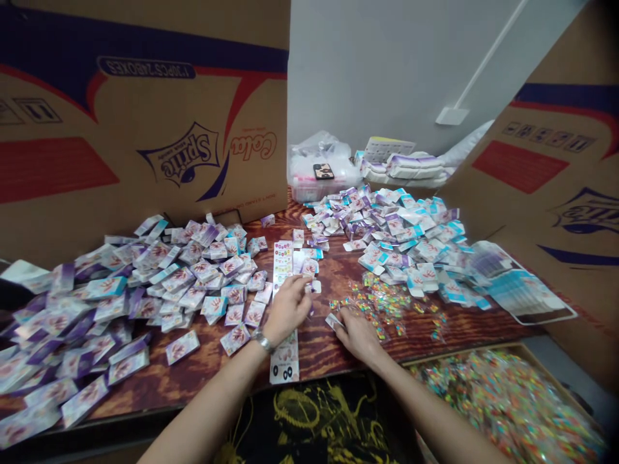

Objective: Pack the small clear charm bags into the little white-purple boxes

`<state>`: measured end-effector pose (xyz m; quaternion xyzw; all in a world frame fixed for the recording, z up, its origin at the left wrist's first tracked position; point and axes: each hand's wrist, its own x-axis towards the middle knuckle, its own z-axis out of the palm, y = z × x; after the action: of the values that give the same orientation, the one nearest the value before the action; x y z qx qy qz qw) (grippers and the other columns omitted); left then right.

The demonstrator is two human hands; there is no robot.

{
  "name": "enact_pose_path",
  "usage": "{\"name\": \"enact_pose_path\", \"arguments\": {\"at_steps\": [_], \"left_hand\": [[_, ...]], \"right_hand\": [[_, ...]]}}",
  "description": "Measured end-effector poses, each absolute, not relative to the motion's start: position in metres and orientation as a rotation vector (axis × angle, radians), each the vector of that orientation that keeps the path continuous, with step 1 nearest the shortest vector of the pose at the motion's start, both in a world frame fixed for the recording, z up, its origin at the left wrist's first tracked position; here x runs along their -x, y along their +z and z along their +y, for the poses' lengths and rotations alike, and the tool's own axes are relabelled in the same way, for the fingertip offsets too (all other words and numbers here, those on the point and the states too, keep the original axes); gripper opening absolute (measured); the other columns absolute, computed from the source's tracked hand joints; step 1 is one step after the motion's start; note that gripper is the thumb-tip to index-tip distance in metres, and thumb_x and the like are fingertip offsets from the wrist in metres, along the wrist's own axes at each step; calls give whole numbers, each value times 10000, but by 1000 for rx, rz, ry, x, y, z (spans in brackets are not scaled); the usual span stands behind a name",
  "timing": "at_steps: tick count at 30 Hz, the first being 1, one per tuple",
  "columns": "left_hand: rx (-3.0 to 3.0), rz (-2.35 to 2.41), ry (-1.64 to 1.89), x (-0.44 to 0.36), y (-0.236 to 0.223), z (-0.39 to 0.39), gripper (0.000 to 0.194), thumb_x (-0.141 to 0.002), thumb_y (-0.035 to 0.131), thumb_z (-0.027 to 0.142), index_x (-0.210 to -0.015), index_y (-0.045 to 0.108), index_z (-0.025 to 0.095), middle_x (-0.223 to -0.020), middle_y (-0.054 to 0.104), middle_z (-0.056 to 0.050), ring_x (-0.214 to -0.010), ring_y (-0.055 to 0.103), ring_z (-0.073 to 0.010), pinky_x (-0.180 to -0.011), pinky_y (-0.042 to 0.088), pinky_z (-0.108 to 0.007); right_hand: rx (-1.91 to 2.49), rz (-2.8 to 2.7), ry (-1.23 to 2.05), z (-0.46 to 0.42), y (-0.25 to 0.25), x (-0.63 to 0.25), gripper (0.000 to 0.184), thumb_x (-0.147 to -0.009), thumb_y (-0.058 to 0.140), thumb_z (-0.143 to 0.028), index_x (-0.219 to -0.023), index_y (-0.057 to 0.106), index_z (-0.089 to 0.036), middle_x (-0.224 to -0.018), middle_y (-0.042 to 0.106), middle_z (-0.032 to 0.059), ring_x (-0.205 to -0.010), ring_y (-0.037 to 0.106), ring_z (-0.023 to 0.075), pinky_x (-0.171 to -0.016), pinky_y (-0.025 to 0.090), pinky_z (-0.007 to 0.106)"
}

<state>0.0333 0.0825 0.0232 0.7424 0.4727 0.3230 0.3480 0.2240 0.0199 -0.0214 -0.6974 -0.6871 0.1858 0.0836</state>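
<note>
My left hand [291, 304] lies over a long printed sticker strip [283, 264], its fingers bent and drawn together towards the right. Small white card boxes [314, 287] show just past its fingertips; what sits under the fingers is hidden. Between thumb and fingers of my right hand [358, 334] a small white box [333, 321] is pinched, only partly visible. Just beyond that hand are little clear packets of colourful pieces [382, 296] spread on the wooden table [213, 374].
Heaped finished-looking small boxes [159, 277] cover the left side. Another heap of boxes [396, 225] lies at the back right. Tall cartons [145, 116] stand behind and right. An open carton of packets [503, 399] is below the table's right edge. A phone [324, 171] rests on plastic bags.
</note>
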Motion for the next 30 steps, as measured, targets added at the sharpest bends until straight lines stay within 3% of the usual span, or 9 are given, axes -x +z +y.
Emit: {"name": "enact_pose_path", "arguments": {"at_steps": [4, 8, 11, 15, 22, 30], "left_hand": [[-1292, 1047, 954, 1, 27, 66, 224, -807, 565, 278, -993, 604, 160, -925, 642, -64, -780, 616, -163, -727, 486, -293], [-634, 848, 973, 25, 22, 44, 234, -663, 744, 207, -826, 587, 150, -943, 656, -51, -827, 627, -147, -791, 466, -272], [-612, 796, 947, 33, 17, 31, 266, -660, 756, 183, -844, 567, 154, -947, 659, -54, -841, 629, -158, -809, 461, -289], [-700, 774, 950, 39, 14, 23, 267, -687, 738, 159, -889, 564, 160, -998, 638, -48, -852, 607, -137, -771, 459, -246], [-775, 737, 978, 45, 14, 20, 280, -679, 733, 117, -898, 565, 166, -1116, 597, -72, -960, 560, -151, -812, 445, -252], [-820, 725, 1002, 47, 15, 20, 276, -673, 733, 130, -897, 576, 167, -1116, 588, -79, -992, 544, -170, -825, 439, -268]], "right_hand": [[2022, -2021, 606, 19, -26, -227, 137, -853, 503, -276, -956, 547, -197, -733, 633, 6, -659, 597, 171, -563, 354, 238], [1859, -1983, 584, 18, -7, -226, 314, -866, 492, -333, -1144, 513, -188, -812, 646, 19, -691, 605, 174, -593, 411, 256], [1659, -1978, 541, 18, 25, -218, 241, -871, 501, -315, -1073, 565, -202, -809, 630, 21, -691, 588, 169, -622, 440, 269], [1349, -2089, 453, 18, 61, -200, 133, -880, 512, -238, -990, 575, -198, -888, 605, 49, -834, 562, 177, -711, 450, 284], [1006, -2402, 149, 17, 56, -185, 271, -881, 424, -78, -1019, 626, -196, -804, 544, 35, -741, 488, 141, -647, 413, 245], [806, -2597, 123, 16, 72, -189, 275, -930, 383, -117, -1111, 588, -146, -862, 575, 75, -841, 490, 165, -723, 462, 266]]}}
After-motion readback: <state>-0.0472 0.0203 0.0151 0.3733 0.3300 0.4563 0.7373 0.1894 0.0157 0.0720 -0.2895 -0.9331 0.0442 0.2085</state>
